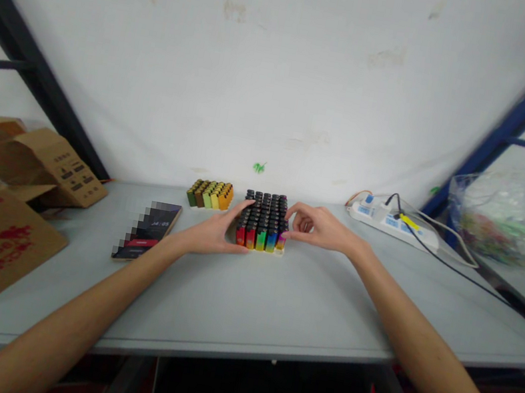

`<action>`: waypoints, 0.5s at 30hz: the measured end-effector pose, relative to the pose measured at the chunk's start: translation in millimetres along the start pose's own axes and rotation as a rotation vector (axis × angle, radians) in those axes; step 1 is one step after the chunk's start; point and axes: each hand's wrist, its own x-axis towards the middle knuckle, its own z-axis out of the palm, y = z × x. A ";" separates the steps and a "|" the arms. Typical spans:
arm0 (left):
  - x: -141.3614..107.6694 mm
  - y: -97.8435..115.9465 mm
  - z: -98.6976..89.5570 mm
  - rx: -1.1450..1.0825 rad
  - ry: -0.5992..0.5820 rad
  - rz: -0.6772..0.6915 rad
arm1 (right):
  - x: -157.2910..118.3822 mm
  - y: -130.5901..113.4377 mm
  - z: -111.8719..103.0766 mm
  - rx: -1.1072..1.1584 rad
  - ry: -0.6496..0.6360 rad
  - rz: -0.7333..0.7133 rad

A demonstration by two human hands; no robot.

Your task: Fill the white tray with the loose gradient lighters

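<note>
A block of lighters [261, 239] with black tops and red, green, blue and purple bodies stands upright in rows on a white tray [279, 252]. My left hand [215, 232] grips the left side of the tray, thumb low along its front and index finger up at the lighters' tops. At the front right corner, my right hand [315, 226] pinches a purple-and-yellow lighter [282, 237] between thumb and index finger, its other fingers curled. Behind my left hand is a second group of lighters [212, 196] in green, brown, yellow and orange.
A phone [149, 231] lies left of my left forearm. Cardboard boxes [5, 239] fill the table's left end. On the right are a white power strip [392, 225] with cables and a clear plastic bag [499, 204]. A wall [288, 79] closes off the back of the table.
</note>
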 end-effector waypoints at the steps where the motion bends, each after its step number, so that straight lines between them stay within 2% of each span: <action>1: 0.0 0.3 -0.1 0.002 -0.002 -0.008 | 0.1 1.8 0.1 -0.004 0.030 -0.003; 5: 0.1 -0.1 -0.4 0.006 0.005 -0.009 | 1.7 9.5 6.7 -0.065 0.220 -0.061; 7: 0.0 -1.0 -0.3 0.001 0.012 0.010 | 2.8 13.6 14.8 -0.105 0.265 -0.091; 9: -0.2 -2.4 0.8 -0.009 0.014 0.026 | 3.7 18.0 25.8 -0.134 0.242 -0.090; 13: 0.6 -6.4 8.8 -0.023 0.045 0.036 | 6.0 24.8 49.0 -0.093 0.115 -0.067; 15: 2.0 -8.2 14.8 -0.051 0.080 0.045 | 7.2 25.7 56.7 -0.073 0.113 -0.073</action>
